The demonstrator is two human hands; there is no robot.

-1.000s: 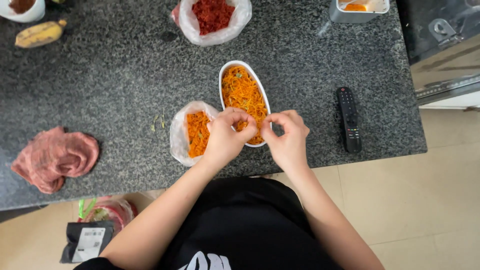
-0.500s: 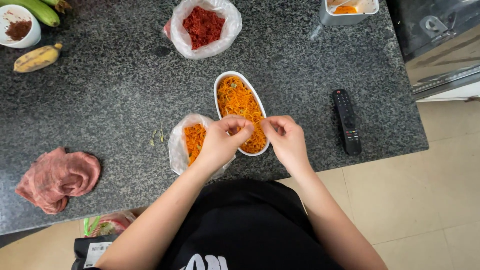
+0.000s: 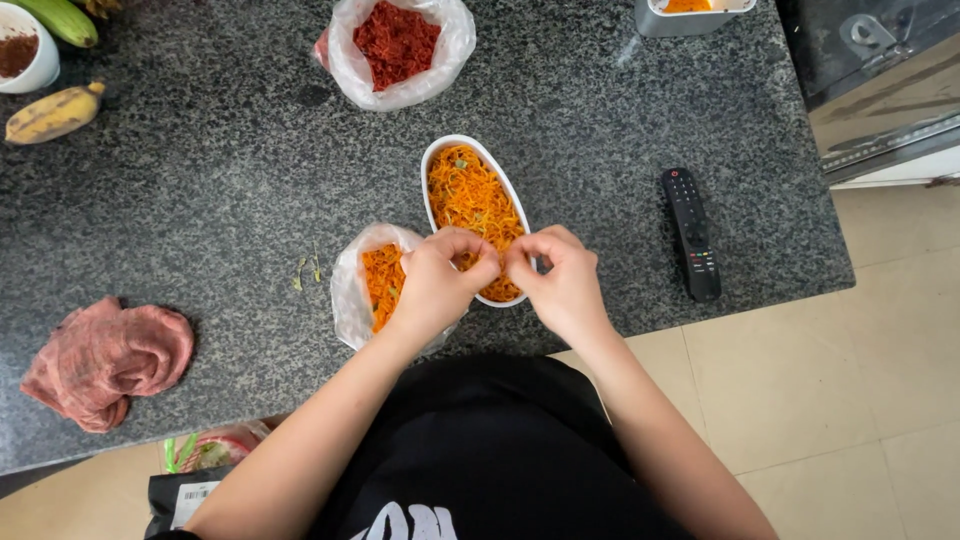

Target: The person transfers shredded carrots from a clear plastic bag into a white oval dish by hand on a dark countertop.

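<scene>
Black slim remote control [image 3: 692, 234] near the counter's right edge; crumpled pink cloth [image 3: 105, 360] at front left; clear bag of red shreds [image 3: 397, 47] at rear edge; yellow banana [image 3: 52, 113] rear left

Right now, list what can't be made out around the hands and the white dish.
- Head view: whatever the left hand and right hand pinch is hidden by the fingers.
- The near end of the white oval dish lies under both hands.
- The plastic bag of orange shreds is partly covered by the left hand.
- The metal container is cut off by the top edge.
</scene>
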